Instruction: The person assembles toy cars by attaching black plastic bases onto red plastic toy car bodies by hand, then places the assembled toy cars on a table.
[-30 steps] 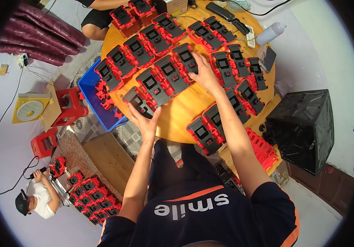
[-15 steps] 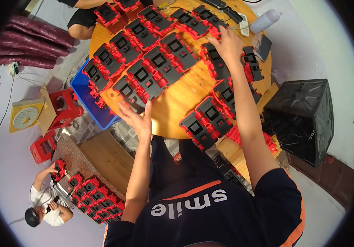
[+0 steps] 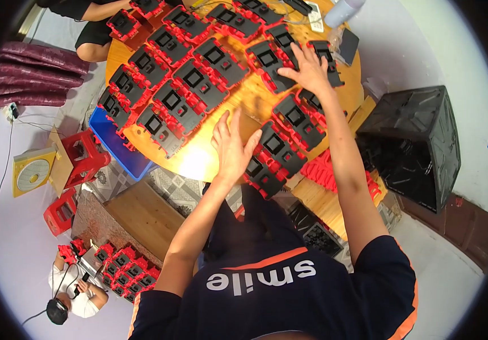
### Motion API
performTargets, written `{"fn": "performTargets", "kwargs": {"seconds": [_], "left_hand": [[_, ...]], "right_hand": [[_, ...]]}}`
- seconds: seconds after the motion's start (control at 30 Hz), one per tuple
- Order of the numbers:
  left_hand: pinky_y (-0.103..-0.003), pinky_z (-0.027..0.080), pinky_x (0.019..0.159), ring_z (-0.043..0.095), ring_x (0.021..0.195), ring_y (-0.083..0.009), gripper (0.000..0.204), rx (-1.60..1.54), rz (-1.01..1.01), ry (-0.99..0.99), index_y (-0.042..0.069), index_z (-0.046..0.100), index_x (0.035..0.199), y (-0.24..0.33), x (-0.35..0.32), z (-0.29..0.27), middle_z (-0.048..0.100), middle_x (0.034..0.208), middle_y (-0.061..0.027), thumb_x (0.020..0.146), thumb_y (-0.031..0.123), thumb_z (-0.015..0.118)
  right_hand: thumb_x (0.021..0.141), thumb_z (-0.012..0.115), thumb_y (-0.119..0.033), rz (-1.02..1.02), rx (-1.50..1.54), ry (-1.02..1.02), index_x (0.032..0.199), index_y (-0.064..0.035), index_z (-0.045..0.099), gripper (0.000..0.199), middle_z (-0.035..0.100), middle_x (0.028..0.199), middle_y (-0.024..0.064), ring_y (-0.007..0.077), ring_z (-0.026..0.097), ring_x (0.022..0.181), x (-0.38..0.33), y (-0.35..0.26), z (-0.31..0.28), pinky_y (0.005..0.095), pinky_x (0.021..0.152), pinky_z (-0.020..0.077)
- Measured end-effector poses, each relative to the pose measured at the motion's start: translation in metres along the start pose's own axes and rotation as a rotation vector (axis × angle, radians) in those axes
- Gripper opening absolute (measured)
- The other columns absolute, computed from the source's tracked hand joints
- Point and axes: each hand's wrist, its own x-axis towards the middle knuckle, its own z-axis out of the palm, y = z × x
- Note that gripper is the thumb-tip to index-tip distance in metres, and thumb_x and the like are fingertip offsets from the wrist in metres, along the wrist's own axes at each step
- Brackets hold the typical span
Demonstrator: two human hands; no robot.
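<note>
Several flat black units with bright red clip-like edges and small dark square windows lie in rows on a round wooden table [image 3: 198,164]. My left hand [image 3: 232,152] is open above the table, fingers spread, beside a black-and-red unit [image 3: 278,144] in the near right group. It holds nothing. My right hand [image 3: 311,73] is open too, palm down over the right-hand group. Its fingertips reach toward another black-and-red unit [image 3: 284,38] and partly cover the units beneath. Whether those fingertips touch a unit I cannot tell.
A pale bottle [image 3: 343,12] and a white power strip [image 3: 315,18] stand at the table's far right. A black crate [image 3: 408,122] is to the right, a blue bin [image 3: 113,144] to the left. Another person [image 3: 74,289] handles similar units lower left; someone else's arm shows far left.
My left hand has moved right, from the left rows toward the near right group. My right hand has drawn slightly nearer over the right-hand units. The whole view has shifted a little.
</note>
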Motion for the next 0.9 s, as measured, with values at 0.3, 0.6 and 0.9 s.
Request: {"fn": "performTargets", "kwargs": {"seconds": [0.3,0.6,0.9], "left_hand": [[-0.06,0.044,0.094,0.046,0.123,-0.0411,0.1,-1.049,-1.143,-0.301,0.014,0.008,0.149,0.005,-0.091,-0.011,0.034,0.143,-0.0219,0.082,0.041,0.077],[-0.053,0.049,0.088,0.057,0.108,-0.0339,0.051,-1.368,-1.257,-0.192,0.017,0.043,0.13,-0.005,-0.102,0.007,0.052,0.122,-0.0067,0.091,0.041,0.066],[-0.051,0.047,0.094,0.044,0.127,-0.0392,0.112,-1.112,-1.238,-0.07,0.015,-0.01,0.153,-0.001,-0.096,-0.035,0.025,0.151,-0.0192,0.084,0.054,0.07]], "right_hand": [[0.084,0.071,-0.042,0.446,0.47,-0.297,0.137,-0.0011,0.045,0.072,0.056,0.129,0.0251,0.0331,0.057,0.116,-0.184,-0.006,-0.077,0.0393,0.093,0.0474],[0.085,0.072,-0.012,0.247,1.095,-0.008,0.15,-0.008,0.029,0.078,0.059,0.125,0.0142,0.019,0.064,0.099,-0.208,-0.045,0.03,0.0317,0.085,0.0523],[0.076,0.081,-0.034,0.492,0.381,0.492,0.133,-0.0004,0.049,0.073,0.058,0.119,0.0192,0.0283,0.059,0.105,-0.167,0.043,-0.002,0.0374,0.092,0.0462]]}}
